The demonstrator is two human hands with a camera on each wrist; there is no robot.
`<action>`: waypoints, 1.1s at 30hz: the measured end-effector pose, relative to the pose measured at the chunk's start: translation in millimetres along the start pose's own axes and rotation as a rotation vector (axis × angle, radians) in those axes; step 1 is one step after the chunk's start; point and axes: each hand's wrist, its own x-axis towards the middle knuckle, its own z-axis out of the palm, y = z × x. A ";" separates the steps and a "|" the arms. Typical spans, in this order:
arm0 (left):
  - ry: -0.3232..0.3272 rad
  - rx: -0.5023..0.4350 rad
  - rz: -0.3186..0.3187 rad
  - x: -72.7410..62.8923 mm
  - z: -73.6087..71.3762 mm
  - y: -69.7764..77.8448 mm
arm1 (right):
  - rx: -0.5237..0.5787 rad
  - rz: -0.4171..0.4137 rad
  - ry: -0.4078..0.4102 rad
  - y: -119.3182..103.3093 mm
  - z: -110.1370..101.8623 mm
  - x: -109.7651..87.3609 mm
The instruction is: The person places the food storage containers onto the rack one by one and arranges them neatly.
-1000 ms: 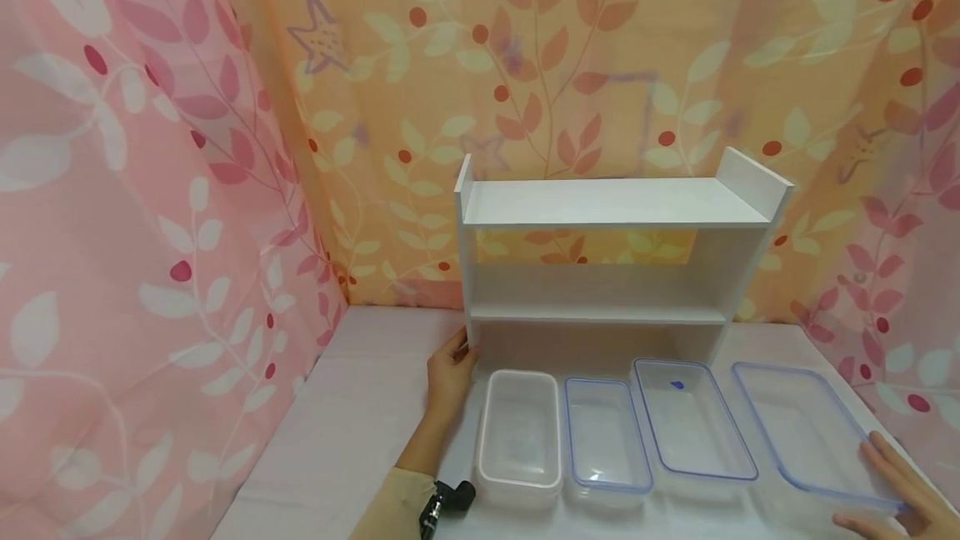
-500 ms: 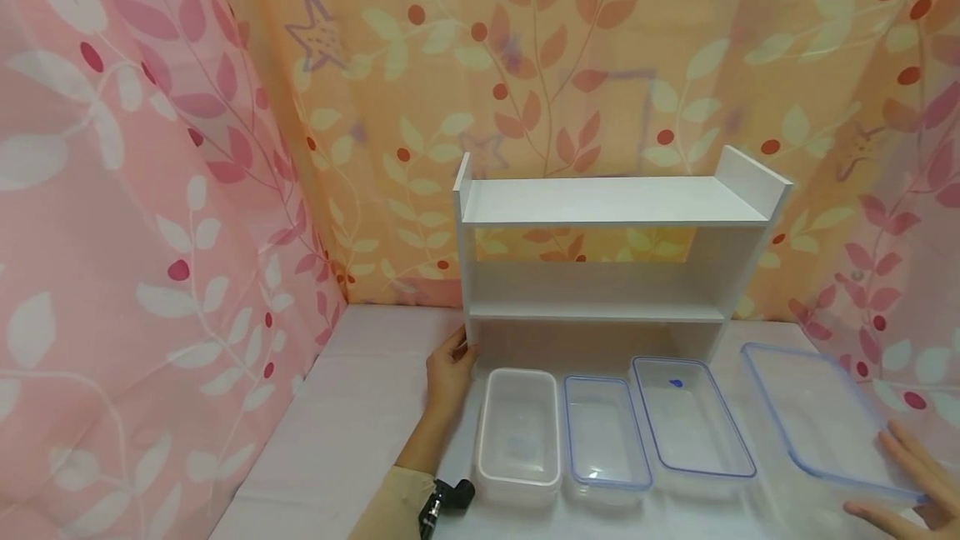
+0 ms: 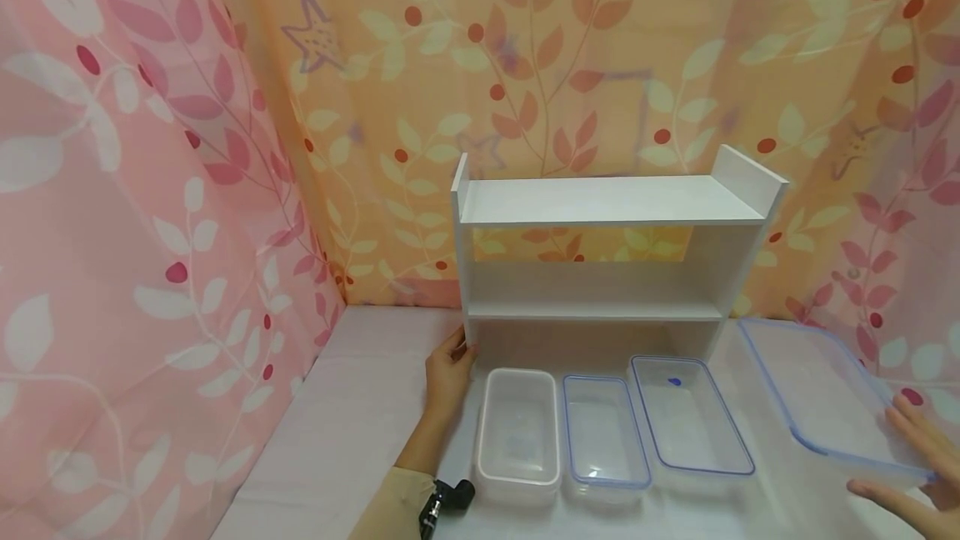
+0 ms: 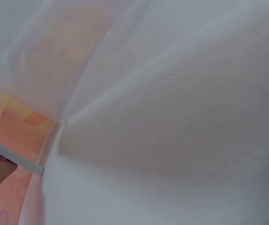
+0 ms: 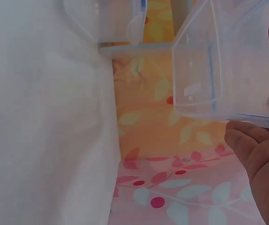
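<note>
A white shelf rack [image 3: 600,200] stands at the back of the table. My left hand [image 3: 447,373] grips the lower front edge of its left side panel; in the left wrist view fingers [image 4: 0,173] lie against that panel edge. At the far right my right hand [image 3: 915,457] holds a clear plastic food container [image 3: 832,390] with a blue rim line, off the table. The right wrist view shows thumb and fingers on either side of the container [image 5: 197,70]. Part of the right hand is cut off by the frame.
Before the rack stand a container with a whitish rim [image 3: 519,432], a small blue-rimmed container [image 3: 606,432] and a larger blue-rimmed one [image 3: 693,419] in a row. Patterned curtains [image 3: 390,107] close off the back and sides. A pale cloth covers the table [image 3: 330,423].
My right hand has lifted the clear container and moved it up and to the right. The left hand stays at the rack's side panel, and the other containers remain in place.
</note>
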 end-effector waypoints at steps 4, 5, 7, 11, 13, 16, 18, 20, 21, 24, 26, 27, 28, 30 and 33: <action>-0.004 -0.001 -0.003 -0.4 0.7 1.1 | 0.008 -0.005 0.029 -10.9 1.5 6.3; -0.005 -0.001 -0.006 -0.3 1.0 1.5 | -0.015 0.006 0.035 -14.4 2.0 7.7; -0.006 -0.001 -0.009 0.1 1.5 1.9 | -0.013 0.019 0.041 -20.5 3.3 10.3; -0.006 -0.004 -0.005 1.4 2.1 1.7 | -0.012 0.055 0.054 -31.2 5.9 15.7; -0.003 -0.005 -0.005 1.6 2.2 1.5 | 0.012 0.058 0.056 -35.9 6.5 19.6; 0.003 -0.011 -0.008 1.4 2.1 1.1 | 0.095 0.043 0.052 -42.4 6.3 25.7; 0.007 -0.012 -0.007 0.9 2.0 0.5 | 0.097 0.051 0.038 -47.1 6.0 29.6; 0.003 -0.010 -0.014 -0.1 2.0 4.4 | 0.086 0.053 0.023 -50.3 5.0 34.2; 0.003 -0.007 -0.014 0.0 2.0 4.0 | 0.038 0.071 0.018 -53.5 4.8 36.5; 0.003 0.010 -0.025 0.5 1.9 4.5 | -0.001 0.075 0.012 -61.1 3.9 44.6; 0.003 0.020 -0.031 1.2 1.6 4.6 | 0.002 0.078 0.015 -65.9 3.8 49.1; 0.005 0.026 -0.030 2.0 1.5 1.0 | -0.011 0.083 0.019 -68.7 4.1 51.1; 0.004 0.029 -0.033 2.2 1.5 1.3 | -0.011 0.076 0.021 -70.2 4.1 53.0; 0.003 0.030 -0.031 2.2 1.6 1.2 | -0.004 0.058 0.019 -72.5 3.6 57.0; 0.001 0.028 -0.026 2.2 2.3 0.6 | 0.004 0.010 0.002 -76.7 2.5 63.7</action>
